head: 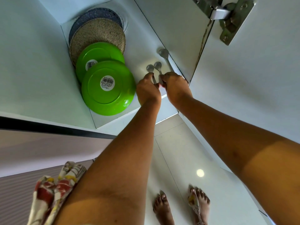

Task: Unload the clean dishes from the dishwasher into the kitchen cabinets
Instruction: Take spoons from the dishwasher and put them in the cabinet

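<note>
The person is shelving spoons (pixel 157 64), left hand (pixel 147 88) and right hand (pixel 175 86) each pinching a handle; next, probably release them flat.

The white shelf (pixel 142 51) has overlapping plates on it: two green plates (pixel 107 98), a tan plate (pixel 97 33) and a dark blue plate (pixel 95 13). At their 3 o'clock are a big spoon (pixel 164 53) and two small spoons (pixel 150 68).

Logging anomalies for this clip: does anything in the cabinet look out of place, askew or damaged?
Nothing spilled or broken. The plates overlap in a skewed, fanned row, undersides showing, and both green plates carry barcode stickers. Three spoons are loose beside them, the left hand and right hand each gripping one.
</note>
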`<state>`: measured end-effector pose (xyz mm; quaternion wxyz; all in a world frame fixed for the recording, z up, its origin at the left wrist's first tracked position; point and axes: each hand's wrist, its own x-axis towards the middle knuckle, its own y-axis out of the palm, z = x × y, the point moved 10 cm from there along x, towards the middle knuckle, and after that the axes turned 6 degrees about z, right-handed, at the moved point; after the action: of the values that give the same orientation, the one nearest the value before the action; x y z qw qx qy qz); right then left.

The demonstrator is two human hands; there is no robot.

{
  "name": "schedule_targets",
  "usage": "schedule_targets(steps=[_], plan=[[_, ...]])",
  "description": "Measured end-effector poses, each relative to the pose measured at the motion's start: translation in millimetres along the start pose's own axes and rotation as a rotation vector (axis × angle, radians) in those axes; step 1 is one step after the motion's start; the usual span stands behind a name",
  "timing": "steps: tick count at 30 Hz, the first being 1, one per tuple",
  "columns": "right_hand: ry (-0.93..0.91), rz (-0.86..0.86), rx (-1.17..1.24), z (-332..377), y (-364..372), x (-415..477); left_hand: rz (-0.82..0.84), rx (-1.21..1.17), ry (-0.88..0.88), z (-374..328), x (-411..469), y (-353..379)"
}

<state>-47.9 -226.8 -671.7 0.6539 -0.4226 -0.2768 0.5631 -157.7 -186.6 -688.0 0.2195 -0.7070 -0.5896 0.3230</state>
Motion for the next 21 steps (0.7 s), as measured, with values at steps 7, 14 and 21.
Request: schedule_targets(steps=[7,14,21], plan=[[-0.011,0.002,-0.014,0.9,1.9,0.0,-0.026,0.076,-0.001,-8.4,-11.2,-5.6],[-0.01,0.019,-0.012,0.7,2.4,-1.7,-0.021,0.178,0.032,-17.5,-16.2,-8.0],[-0.01,0.019,0.001,1.7,-0.7,-4.4,0.021,0.231,0.02,-14.9,-5.6,-4.1]])
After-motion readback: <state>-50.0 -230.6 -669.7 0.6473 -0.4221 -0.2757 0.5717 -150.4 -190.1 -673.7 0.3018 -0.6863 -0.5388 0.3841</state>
